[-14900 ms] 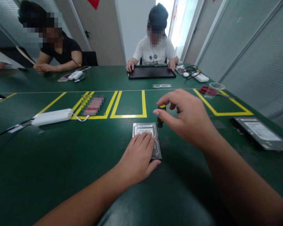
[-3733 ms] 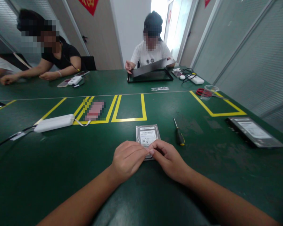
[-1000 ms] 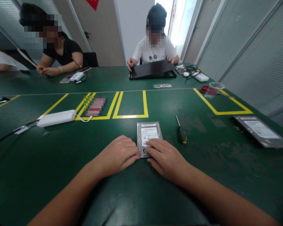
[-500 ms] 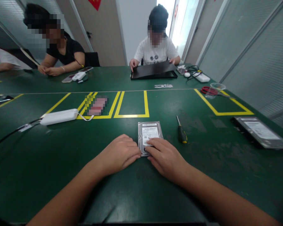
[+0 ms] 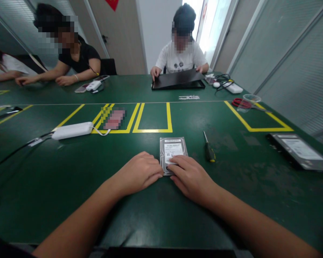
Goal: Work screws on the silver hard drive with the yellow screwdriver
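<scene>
A: How is this step going best, with the hard drive lying flat on the green surface?

B: I'm judging it as steadying work, so light, even pressure is serving better than a hard squeeze. The right hand is covering the near right part; favouring the metal rim over the white label is probably sparing the top from strain.

A: And the left hand?

B: Bracing at the near left corner is suiting it, stopping the drive from turning. The screwdriver is lying just to the right, clear of both hands.

A: How are the hands posing?

B: Both forearms are angling inward from the near side, backs upward. The left is curling, knuckles raised, fingers bunching by the corner; I can't tell whether it's pinching anything. The right is bending loosely, fingers resting over the top, thumb sitting low by the near edge. Whether it's gripping or merely resting, I can't tell.
</scene>
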{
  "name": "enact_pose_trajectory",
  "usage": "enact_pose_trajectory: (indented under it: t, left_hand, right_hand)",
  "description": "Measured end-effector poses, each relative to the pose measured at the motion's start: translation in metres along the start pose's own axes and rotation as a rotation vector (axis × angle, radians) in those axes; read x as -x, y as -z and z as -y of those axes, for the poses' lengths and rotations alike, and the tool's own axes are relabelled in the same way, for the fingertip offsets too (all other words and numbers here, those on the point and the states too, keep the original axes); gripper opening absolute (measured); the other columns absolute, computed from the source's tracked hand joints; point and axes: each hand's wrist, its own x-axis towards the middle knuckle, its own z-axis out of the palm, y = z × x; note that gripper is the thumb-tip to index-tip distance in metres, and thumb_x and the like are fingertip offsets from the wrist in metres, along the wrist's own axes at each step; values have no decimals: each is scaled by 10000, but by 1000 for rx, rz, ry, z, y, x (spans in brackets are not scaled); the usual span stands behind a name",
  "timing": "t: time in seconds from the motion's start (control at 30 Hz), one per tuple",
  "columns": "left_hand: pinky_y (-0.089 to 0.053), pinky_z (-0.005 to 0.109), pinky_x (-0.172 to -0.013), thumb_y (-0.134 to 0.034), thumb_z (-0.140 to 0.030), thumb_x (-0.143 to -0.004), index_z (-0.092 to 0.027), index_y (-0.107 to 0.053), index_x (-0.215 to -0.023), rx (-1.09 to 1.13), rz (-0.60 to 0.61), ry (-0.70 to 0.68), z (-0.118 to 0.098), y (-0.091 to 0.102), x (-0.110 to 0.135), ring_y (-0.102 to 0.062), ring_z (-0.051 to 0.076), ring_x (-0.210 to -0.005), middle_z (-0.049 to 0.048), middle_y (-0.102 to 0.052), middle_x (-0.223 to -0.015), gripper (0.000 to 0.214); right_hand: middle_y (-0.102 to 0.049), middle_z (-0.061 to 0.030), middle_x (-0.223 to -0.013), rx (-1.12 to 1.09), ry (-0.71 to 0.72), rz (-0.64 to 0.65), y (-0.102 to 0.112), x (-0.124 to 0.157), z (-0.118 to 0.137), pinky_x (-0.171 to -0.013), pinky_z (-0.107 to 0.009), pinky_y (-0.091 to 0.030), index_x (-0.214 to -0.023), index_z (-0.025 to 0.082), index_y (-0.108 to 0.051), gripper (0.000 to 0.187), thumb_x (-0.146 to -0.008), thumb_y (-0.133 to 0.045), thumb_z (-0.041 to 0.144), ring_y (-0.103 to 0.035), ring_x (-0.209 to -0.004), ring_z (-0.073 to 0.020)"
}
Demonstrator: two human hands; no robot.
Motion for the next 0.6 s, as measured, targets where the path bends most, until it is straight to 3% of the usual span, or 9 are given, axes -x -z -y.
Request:
enact_pose_trajectory:
  t: [0.6]
  left_hand:
    - [-422,317,-807,-579,-190,-891,-199,-649,-845,158,-52,13,2,-6,0,-596,156,-767,-8,-644,-779,84]
  right_hand:
    - [-635,-140,-1206,-82,7,1,2,2,-3,-1018,-465,-475,-1135,129,-651,249,-924,-578,239,-545,-1151,-264]
